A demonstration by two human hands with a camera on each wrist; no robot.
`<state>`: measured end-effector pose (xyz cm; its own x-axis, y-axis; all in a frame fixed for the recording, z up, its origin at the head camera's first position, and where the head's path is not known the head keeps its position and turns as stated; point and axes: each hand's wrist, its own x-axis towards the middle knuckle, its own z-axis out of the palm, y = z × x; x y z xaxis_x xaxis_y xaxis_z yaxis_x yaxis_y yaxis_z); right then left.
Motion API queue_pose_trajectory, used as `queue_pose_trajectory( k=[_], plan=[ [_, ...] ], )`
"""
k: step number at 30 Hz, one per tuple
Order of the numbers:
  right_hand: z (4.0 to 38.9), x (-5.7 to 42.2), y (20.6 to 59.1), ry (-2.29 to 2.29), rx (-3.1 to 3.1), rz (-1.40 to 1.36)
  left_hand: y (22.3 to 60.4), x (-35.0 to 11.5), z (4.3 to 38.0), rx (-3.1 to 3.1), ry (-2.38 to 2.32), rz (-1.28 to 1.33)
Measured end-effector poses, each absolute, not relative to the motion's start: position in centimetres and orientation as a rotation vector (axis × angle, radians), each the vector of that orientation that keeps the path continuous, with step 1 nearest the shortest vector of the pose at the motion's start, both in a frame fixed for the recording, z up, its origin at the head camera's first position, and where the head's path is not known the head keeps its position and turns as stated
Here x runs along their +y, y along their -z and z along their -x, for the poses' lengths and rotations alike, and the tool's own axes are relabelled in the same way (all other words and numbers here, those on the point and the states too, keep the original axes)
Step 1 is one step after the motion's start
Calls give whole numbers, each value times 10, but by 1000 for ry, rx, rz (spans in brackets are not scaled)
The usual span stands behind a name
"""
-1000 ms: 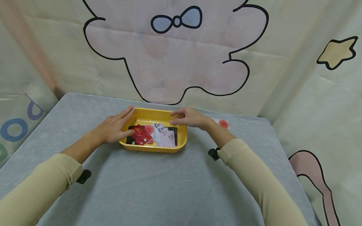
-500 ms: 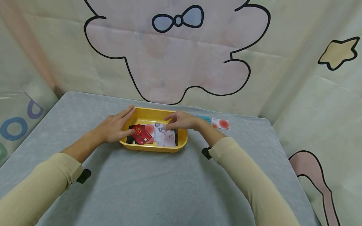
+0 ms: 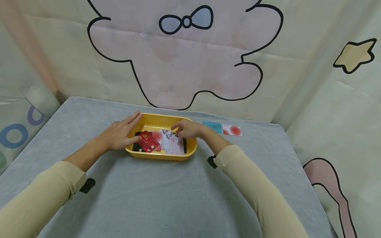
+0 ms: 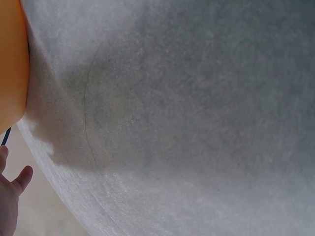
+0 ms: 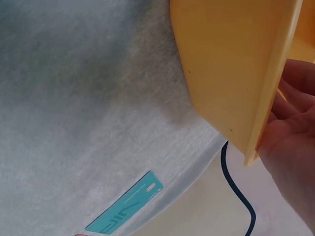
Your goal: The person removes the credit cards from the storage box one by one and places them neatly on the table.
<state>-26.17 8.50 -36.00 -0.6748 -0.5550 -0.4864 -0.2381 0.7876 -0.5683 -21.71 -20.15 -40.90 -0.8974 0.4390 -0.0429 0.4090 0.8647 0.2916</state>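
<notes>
A yellow plastic tray (image 3: 157,156) holds several cards: a red VIP card (image 3: 148,142), a pink one (image 3: 158,136), white patterned cards (image 3: 175,146) and black ones partly covered. My left hand (image 3: 120,133) rests on the tray's left rim, fingers straight, its thumb reaching over toward the red card. At the right end, my right hand (image 3: 189,128) reaches over the rim with bent fingers, fingertips down by the white cards. Those fingertips go behind the tray wall (image 5: 231,64) in the right wrist view, so I cannot tell whether they pinch a card.
A blue VIP card (image 3: 212,126) and a white card with a red circle (image 3: 232,130) lie side by side on the grey cloth-covered table (image 3: 160,198), right of the tray. Behind the table's far edge hangs a printed curtain (image 3: 190,76).
My right hand has moved left and lower into the tray, bringing the blue card beyond it into view. The left hand has stayed on the rim.
</notes>
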Motion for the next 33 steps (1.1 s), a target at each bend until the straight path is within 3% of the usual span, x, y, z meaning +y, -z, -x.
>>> queue_pose_trajectory(
  k=[33],
  plan=[
    [259, 78, 363, 486, 2326, 605, 408, -201, 216, 2927, -419, -666]
  ],
)
